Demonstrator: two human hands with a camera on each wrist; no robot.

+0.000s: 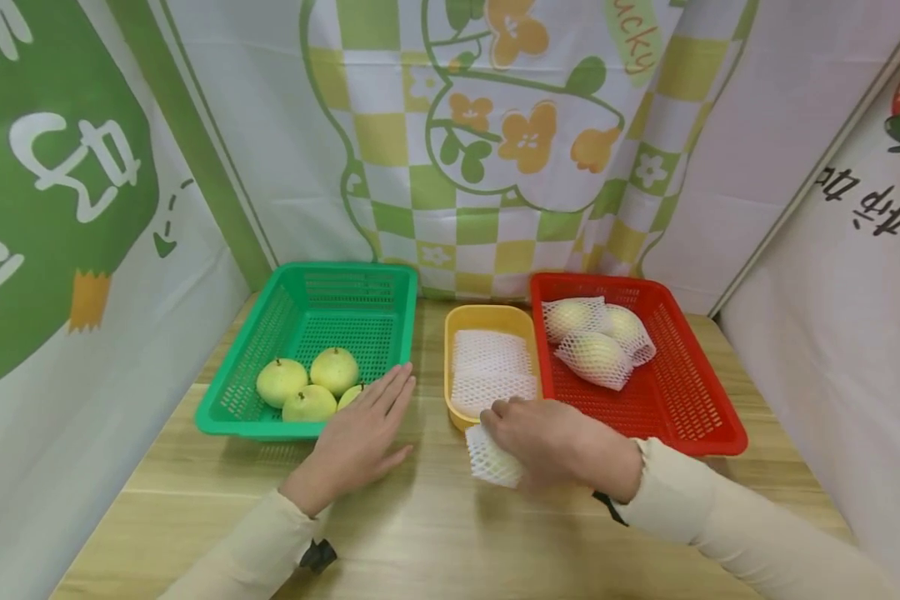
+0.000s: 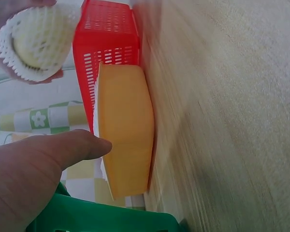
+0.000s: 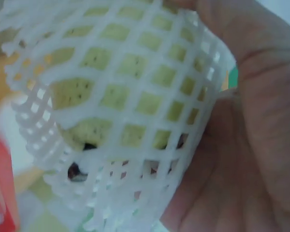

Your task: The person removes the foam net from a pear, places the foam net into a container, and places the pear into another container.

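Observation:
My right hand (image 1: 540,437) grips a pear in a white foam net (image 1: 492,458), just in front of the yellow tub (image 1: 450,367). In the right wrist view the net (image 3: 135,87) wraps the speckled yellow-green pear (image 3: 94,60), with the thumb and palm along one side. My left hand (image 1: 363,437) lies with its fingers straight at the front right corner of the green basket (image 1: 217,400), and holds nothing. Several bare pears (image 1: 310,404) sit at the front of that basket, one partly hidden by the left hand. White foam nets (image 1: 492,367) fill the yellow tub.
At the right stands a red basket (image 1: 708,392) with netted pears (image 1: 596,358) toward its back left. The yellow tub is between the two baskets on the wooden table (image 1: 420,533). A checked curtain (image 1: 495,183) hangs behind, with printed cloth walls at both sides.

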